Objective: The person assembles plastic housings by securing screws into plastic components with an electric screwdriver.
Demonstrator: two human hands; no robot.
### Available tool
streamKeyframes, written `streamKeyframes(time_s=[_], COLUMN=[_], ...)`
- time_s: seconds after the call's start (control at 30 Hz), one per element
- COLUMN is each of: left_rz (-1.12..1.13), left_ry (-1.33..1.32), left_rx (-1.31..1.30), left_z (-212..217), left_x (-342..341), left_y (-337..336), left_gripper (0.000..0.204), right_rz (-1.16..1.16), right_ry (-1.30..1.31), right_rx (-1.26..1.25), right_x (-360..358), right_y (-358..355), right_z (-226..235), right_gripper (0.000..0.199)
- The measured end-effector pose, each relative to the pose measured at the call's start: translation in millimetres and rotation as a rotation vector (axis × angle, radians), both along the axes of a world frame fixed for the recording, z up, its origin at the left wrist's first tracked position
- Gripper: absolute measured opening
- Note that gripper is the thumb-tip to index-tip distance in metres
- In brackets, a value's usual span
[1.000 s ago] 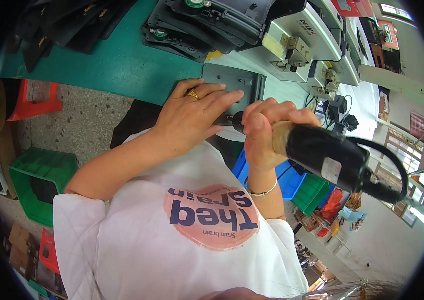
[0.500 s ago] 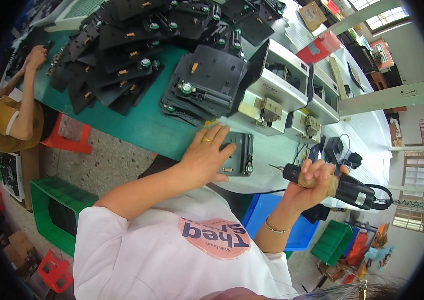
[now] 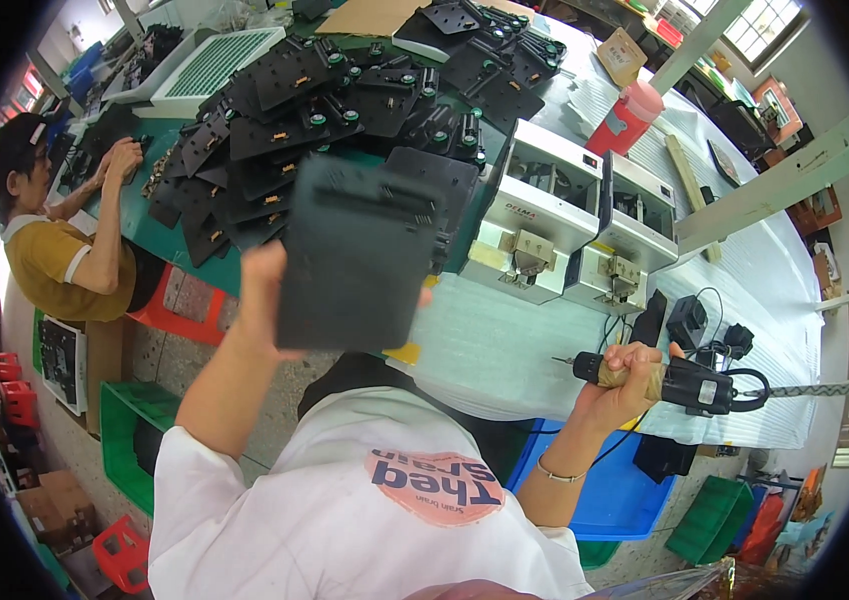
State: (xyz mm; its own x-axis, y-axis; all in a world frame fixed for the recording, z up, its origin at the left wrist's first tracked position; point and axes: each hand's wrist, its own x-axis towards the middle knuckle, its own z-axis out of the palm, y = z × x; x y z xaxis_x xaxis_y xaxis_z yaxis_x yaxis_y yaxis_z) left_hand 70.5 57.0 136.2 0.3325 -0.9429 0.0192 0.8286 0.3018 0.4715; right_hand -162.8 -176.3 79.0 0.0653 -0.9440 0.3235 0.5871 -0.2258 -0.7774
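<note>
My left hand (image 3: pixel 263 298) grips a flat black plastic panel (image 3: pixel 353 275) by its side edges, lifted above the table edge and blurred by motion. Fingertips show at the panel's right edge. In my right hand (image 3: pixel 625 380) is an electric screwdriver (image 3: pixel 700 386), its grip wrapped in tan tape and its bit pointing left over the pale table covering. Beyond the lifted panel lies a short stack of similar black panels (image 3: pixel 455 180), partly hidden by it. A large heap of black panels (image 3: pixel 270 140) with green-ringed round parts spreads behind on the green mat.
Two white box-shaped screw feeders (image 3: pixel 537 205) stand side by side on the table (image 3: pixel 485 350). Behind them is a red jug (image 3: pixel 628 120). A blue bin (image 3: pixel 625 505) sits below the table edge. At the left, a co-worker in a yellow top (image 3: pixel 70 265) handles small parts.
My left hand has taken the black panel off the table and raised it leftward. The screwdriver stays in my right hand, slightly lower. My view has shifted, showing more of the co-worker.
</note>
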Motion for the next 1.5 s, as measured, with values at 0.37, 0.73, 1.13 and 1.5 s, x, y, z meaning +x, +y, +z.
streamKeyframes(time_s=[0.37,0.73,1.13,1.5], left_rz=[0.36,0.474,1.013,0.293], left_ry=[-0.678,-1.072,-1.602,-2.02], left_rx=[0.616,0.846,0.91,1.157], left_z=[9,-29,-14,-9], left_x=[77,71,114,337], left_y=[-67,-75,-48,-22], left_gripper=[0.029,0.039,0.081,0.124], right_rz=[0.039,0.04,-0.009,0.261], right_ry=[0.024,0.058,0.086,-0.045], right_rx=[0.002,0.04,0.092,-0.1], right_x=[7,5,-3,19], right_y=[10,8,11,12], right_z=[-11,-23,-20,17], right_gripper=[0.048,0.05,0.05,0.054])
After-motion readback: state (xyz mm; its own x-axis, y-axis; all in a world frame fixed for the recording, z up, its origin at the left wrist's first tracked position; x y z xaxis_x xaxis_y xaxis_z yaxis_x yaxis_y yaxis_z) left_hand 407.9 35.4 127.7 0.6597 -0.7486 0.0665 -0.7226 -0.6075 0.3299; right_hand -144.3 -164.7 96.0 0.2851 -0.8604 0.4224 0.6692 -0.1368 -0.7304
